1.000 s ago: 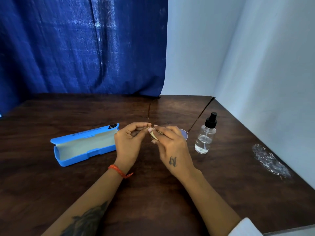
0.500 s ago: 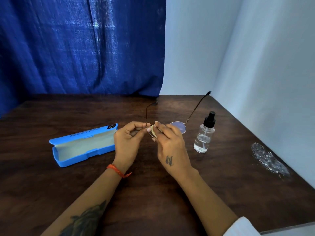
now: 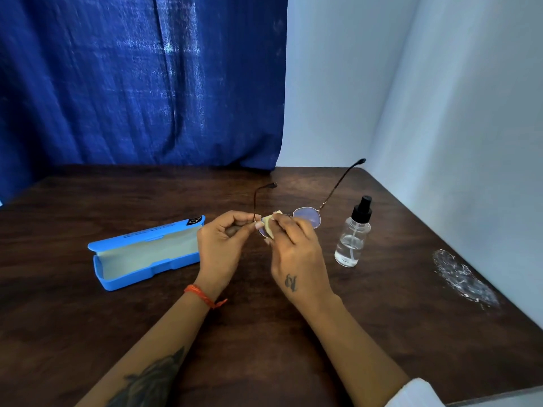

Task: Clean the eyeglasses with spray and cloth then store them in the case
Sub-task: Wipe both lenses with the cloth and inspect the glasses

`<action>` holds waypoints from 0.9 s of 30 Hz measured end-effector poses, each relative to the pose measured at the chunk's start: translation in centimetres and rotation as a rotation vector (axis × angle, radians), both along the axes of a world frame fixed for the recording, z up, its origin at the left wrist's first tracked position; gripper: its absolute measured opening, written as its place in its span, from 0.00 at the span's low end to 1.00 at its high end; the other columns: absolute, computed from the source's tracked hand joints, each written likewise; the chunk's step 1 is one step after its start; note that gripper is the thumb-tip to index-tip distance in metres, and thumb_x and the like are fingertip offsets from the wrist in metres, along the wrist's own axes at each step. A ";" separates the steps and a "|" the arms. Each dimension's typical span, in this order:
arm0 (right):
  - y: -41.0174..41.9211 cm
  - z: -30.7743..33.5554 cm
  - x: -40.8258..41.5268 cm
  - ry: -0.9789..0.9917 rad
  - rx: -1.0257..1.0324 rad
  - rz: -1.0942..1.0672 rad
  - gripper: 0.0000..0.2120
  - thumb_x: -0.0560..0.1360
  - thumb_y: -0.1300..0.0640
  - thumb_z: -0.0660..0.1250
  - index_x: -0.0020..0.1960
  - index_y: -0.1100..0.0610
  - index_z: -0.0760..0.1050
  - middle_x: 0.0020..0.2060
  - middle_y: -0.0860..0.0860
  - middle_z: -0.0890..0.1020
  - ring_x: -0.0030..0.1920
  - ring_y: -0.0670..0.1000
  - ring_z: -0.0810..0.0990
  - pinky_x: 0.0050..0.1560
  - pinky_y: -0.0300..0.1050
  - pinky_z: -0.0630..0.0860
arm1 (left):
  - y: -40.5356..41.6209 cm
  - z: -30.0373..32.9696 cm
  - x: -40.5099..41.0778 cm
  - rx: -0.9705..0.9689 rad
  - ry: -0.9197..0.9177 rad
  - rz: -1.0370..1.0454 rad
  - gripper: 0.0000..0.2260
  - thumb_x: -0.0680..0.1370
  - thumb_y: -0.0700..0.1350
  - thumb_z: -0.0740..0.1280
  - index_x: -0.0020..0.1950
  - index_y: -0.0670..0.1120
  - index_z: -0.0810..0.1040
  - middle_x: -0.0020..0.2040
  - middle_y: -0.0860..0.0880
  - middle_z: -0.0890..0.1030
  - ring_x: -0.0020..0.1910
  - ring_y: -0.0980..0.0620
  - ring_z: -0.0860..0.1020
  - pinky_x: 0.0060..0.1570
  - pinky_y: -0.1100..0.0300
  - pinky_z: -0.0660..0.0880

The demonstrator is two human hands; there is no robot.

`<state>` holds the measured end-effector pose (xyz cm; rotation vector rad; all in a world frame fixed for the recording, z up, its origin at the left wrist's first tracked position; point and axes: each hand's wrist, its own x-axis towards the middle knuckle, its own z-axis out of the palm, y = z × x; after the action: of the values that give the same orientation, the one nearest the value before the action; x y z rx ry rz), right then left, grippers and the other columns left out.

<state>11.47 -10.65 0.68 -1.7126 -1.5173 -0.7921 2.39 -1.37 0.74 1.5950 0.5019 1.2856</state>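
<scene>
Thin metal-framed eyeglasses (image 3: 307,217) with round lenses are held above the middle of the table, their temples open and pointing away from me. My left hand (image 3: 224,245) pinches the frame at its left hinge. My right hand (image 3: 293,254) presses a small pale yellow cloth (image 3: 269,226) onto the left lens, which the cloth and fingers mostly hide. The right lens is uncovered. A clear spray bottle (image 3: 352,239) with a black pump top stands upright to the right of my hands. A blue glasses case (image 3: 147,254) lies open on the left, its pale lining showing.
The dark wooden table (image 3: 264,348) meets a white wall on the right and a blue curtain (image 3: 141,83) at the back. A crumpled clear plastic wrapper (image 3: 464,280) lies near the right edge by the wall.
The glasses have tilted so the right lens shows more and the temples rise higher. My right fingers have shifted the cloth slightly on the left lens.
</scene>
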 end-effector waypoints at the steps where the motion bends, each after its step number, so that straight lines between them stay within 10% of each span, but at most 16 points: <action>1: 0.1 0.0 -0.1 -0.012 -0.032 0.009 0.13 0.71 0.68 0.62 0.54 0.69 0.79 0.51 0.61 0.82 0.48 0.59 0.80 0.54 0.49 0.77 | -0.1 0.0 0.0 0.000 -0.001 -0.001 0.10 0.69 0.34 0.71 0.41 0.50 0.81 0.38 0.60 0.84 0.42 0.58 0.82 0.43 0.70 0.76; 10: -0.6 0.2 0.2 0.047 0.051 0.112 0.10 0.63 0.73 0.71 0.43 0.65 0.83 0.41 0.56 0.85 0.42 0.56 0.81 0.50 0.42 0.76 | -0.3 0.0 0.0 0.006 -0.007 -0.017 0.09 0.69 0.35 0.71 0.42 0.49 0.81 0.38 0.60 0.84 0.41 0.59 0.82 0.42 0.70 0.76; 19: 0.1 -0.1 -0.4 0.031 -0.109 0.019 0.16 0.69 0.69 0.67 0.57 0.67 0.78 0.55 0.60 0.81 0.50 0.58 0.78 0.55 0.48 0.76 | -0.2 -0.1 -0.1 0.009 0.016 0.020 0.10 0.69 0.35 0.71 0.41 0.50 0.81 0.38 0.57 0.84 0.42 0.58 0.82 0.43 0.69 0.77; 27: -0.4 0.0 0.3 0.066 0.062 0.112 0.12 0.62 0.71 0.72 0.45 0.62 0.82 0.42 0.54 0.85 0.42 0.53 0.79 0.47 0.42 0.75 | -0.1 -0.1 -0.1 0.003 0.029 0.022 0.09 0.70 0.35 0.71 0.42 0.50 0.82 0.38 0.58 0.84 0.42 0.59 0.82 0.43 0.69 0.77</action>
<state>11.81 -11.06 0.71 -1.5787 -1.5145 -0.7109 2.27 -1.51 0.62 1.6166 0.5376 1.2815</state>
